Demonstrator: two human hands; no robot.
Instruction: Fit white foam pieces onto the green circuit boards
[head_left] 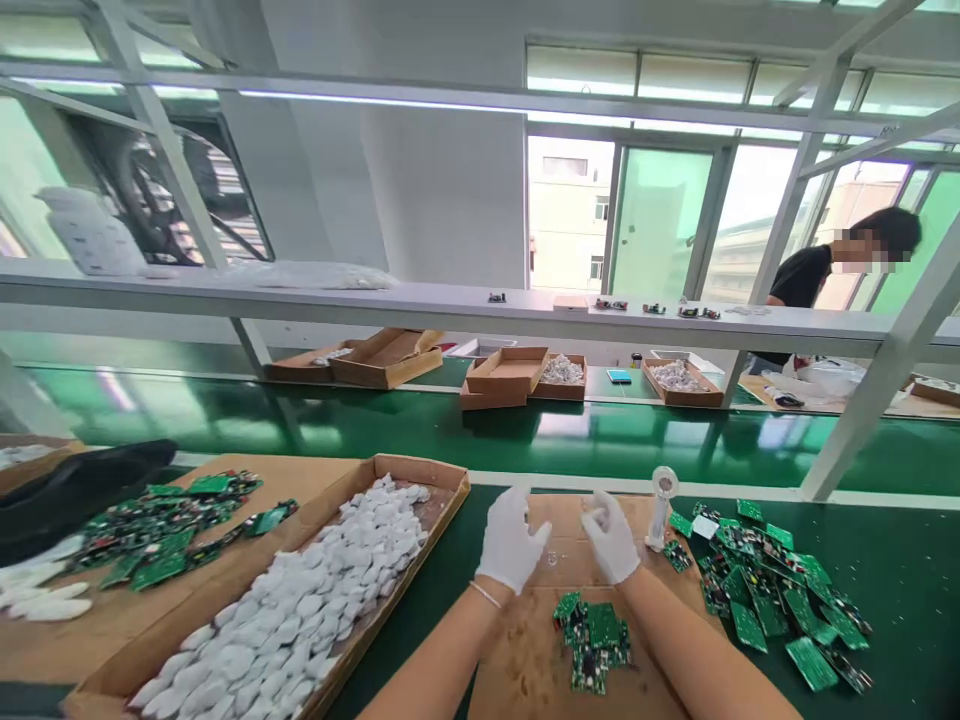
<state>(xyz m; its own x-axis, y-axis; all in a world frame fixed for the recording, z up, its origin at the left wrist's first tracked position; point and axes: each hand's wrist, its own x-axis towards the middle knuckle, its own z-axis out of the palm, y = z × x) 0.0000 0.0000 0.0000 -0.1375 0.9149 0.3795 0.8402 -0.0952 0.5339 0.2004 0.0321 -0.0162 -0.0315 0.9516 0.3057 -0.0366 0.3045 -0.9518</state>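
Note:
My left hand [511, 540], in a white glove, hovers over the cardboard sheet [517, 640] with its thumb apart from its curved fingers and nothing visible between them. Across from it, my right hand [611, 537], also gloved, has its fingers curled in; whatever they may hold is too small to make out. A small clear piece [553, 558] lies on the cardboard between the hands. Closer to me is a small group of green circuit boards [600, 640]. A white handheld fan [661, 508] stands upright just right of my right hand.
A heap of circuit boards [780, 580] lies at right. At left, a cardboard box [409, 580] holds many white rounded pieces [300, 610], with more boards [172, 525] beyond. A green conveyor belt [420, 425] and shelf [450, 305] run across; a person [806, 280] leans behind.

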